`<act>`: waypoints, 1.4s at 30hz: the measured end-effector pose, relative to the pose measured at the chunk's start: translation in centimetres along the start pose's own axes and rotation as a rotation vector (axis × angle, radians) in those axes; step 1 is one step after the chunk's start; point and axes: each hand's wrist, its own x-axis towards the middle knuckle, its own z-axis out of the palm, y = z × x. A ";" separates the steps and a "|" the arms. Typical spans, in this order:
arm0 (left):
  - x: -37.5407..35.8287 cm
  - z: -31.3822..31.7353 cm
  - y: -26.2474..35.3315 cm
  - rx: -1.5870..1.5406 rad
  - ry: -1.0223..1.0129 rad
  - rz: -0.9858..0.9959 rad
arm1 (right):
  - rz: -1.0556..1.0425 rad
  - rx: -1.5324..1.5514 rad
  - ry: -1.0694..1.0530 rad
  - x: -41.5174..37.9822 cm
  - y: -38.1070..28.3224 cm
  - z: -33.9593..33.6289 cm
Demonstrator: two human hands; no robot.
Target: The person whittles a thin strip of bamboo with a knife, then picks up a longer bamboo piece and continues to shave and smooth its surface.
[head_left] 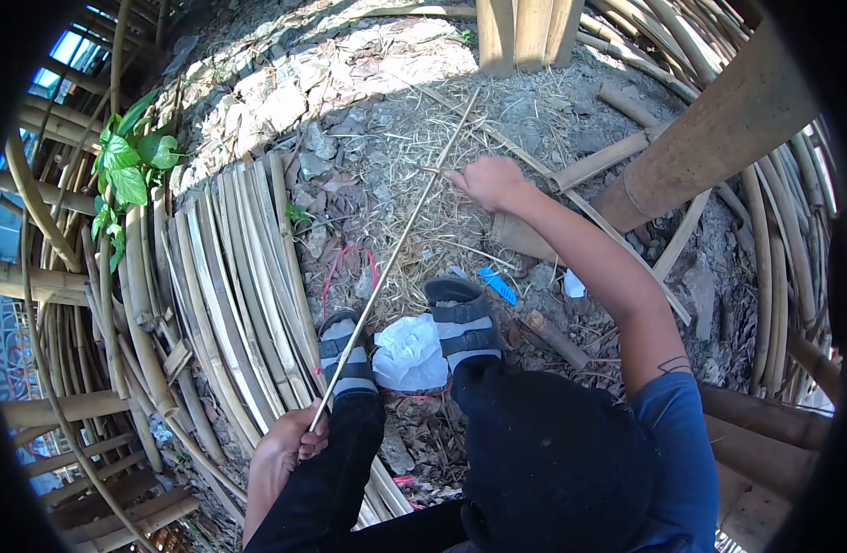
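Note:
A long, thin bamboo strip (397, 249) runs slantwise from beside my left knee up over the ground in front of my feet. Its lower end is in my left hand (290, 442), fingers closed round it near my leg. My right hand (488, 182), arm stretched forward, is closed in a fist beside the strip's upper part. A small, thin pointed thing sticks out of that fist and touches or crosses the strip; its handle is hidden in the fingers, so I cannot make out what it is.
Split bamboo strips (244, 276) lie bundled at the left. Crumpled white plastic (409, 353) lies between my sandals, a blue object (498, 285) just ahead. A thick bamboo pole (709, 129) slants at the right. Green leaves (124, 166) grow by the bamboo fence.

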 end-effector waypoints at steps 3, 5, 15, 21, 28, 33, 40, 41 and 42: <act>0.0 -0.2 -0.1 0.022 0.045 -0.008 | -0.069 0.025 -0.049 -1.0 -2.2 0.6; -0.1 -0.1 0.0 0.009 0.028 0.000 | -0.258 0.016 -0.073 -3.1 -4.1 0.7; 0.1 -0.3 -0.2 -0.006 0.002 -0.002 | -0.013 0.036 0.072 1.2 1.4 1.0; 0.2 -0.6 -0.4 0.008 0.011 0.007 | -0.242 0.002 -0.055 -2.4 -2.3 1.5; 0.7 -0.7 -0.3 -0.016 0.006 -0.027 | -0.021 -0.029 0.050 1.3 2.3 1.1; 0.5 -0.6 -0.4 -0.009 0.029 -0.001 | -0.029 -0.026 -0.005 -0.4 0.8 1.1; 0.7 -0.3 -0.3 -0.002 0.021 -0.003 | 0.011 -0.083 0.046 1.0 2.3 1.3; 0.6 -0.2 -0.2 -0.002 0.023 0.002 | 0.029 -0.059 0.076 1.6 2.0 2.1; 0.4 -0.3 -0.4 0.012 0.032 -0.010 | 0.049 -0.033 0.102 1.4 1.5 1.9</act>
